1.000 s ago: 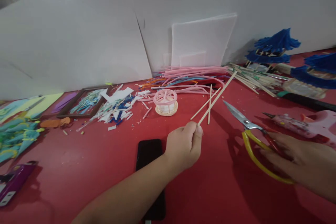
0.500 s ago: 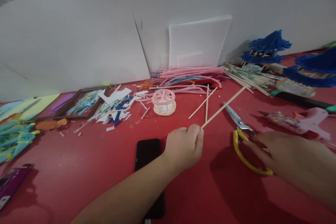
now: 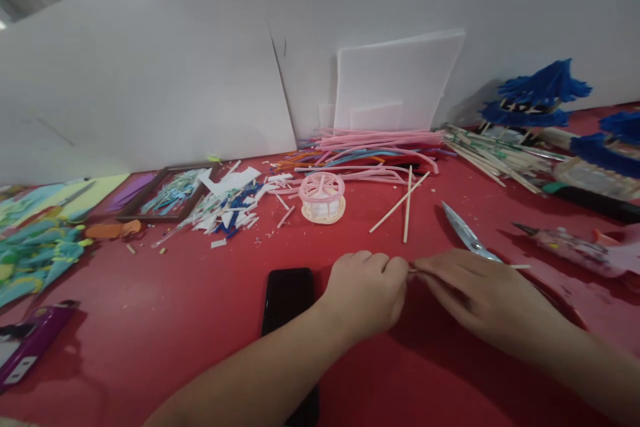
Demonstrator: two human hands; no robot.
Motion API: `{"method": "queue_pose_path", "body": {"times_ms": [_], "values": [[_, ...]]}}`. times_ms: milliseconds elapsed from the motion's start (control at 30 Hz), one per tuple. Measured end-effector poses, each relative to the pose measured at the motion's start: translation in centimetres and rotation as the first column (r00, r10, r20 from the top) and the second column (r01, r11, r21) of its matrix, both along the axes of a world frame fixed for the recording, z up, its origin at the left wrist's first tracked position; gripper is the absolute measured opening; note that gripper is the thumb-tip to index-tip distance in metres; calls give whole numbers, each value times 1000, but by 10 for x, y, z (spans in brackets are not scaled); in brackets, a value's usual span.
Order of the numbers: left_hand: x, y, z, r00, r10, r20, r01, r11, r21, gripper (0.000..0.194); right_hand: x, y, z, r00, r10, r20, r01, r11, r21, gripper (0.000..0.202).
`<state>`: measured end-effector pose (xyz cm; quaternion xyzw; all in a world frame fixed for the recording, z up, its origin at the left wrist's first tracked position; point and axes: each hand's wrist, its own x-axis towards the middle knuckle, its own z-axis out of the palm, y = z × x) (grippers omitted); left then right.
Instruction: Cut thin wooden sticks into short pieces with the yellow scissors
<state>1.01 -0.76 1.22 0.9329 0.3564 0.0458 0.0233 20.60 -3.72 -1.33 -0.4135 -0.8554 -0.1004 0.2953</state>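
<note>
— So, what's laid out before you, biggest thing first?

— Well, the red worktop (image 3: 150,320) carries everything. Far off, white foam boards (image 3: 395,80) lean against the wall. At the far right stand blue fringed models (image 3: 543,90), and at the left edge lie teal and yellow paper pieces (image 3: 35,253) with a framed tray of scraps (image 3: 163,195) beyond them.

— And nearer the middle?

— A heap of pink and coloured straws (image 3: 370,147) lies below the boards, a bundle of wooden sticks (image 3: 493,153) to its right. A pink glue gun (image 3: 575,247) lies at the right. My black phone (image 3: 289,293) lies near me, partly under my left forearm. A small pink wheel-shaped piece (image 3: 323,197) sits far of it, with two loose sticks (image 3: 406,203) crossed to its right.

— Your hands?

— My left hand (image 3: 365,293) is curled shut, pinching one end of a thin stick (image 3: 517,267). My right hand (image 3: 475,297) meets it, fingers closed along that same stick, whose tip pokes out to the right. The scissors (image 3: 467,235) lie just far of my right hand, blades showing, handles hidden beneath it.
</note>
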Motion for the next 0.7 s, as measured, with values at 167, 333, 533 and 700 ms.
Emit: {"method": "queue_pose_path", "body": {"times_ms": [167, 333, 533, 700], "values": [[1, -2, -3, 1000, -5, -7, 5, 999, 50, 13, -5, -4, 6, 1000, 12, -22, -11, 998, 60, 29], [0, -4, -1, 999, -11, -35, 13, 998, 63, 10, -8, -6, 8, 1000, 27, 6, -27, 992, 123, 30], [2, -6, 0, 999, -15, -48, 18, 998, 66, 11, -8, -7, 9, 1000, 17, 0, -17, 992, 127, 32], [5, -7, 0, 997, 28, -67, -26, 999, 31, 14, -10, -7, 8, 1000, -23, 6, 22, 992, 126, 35]]}}
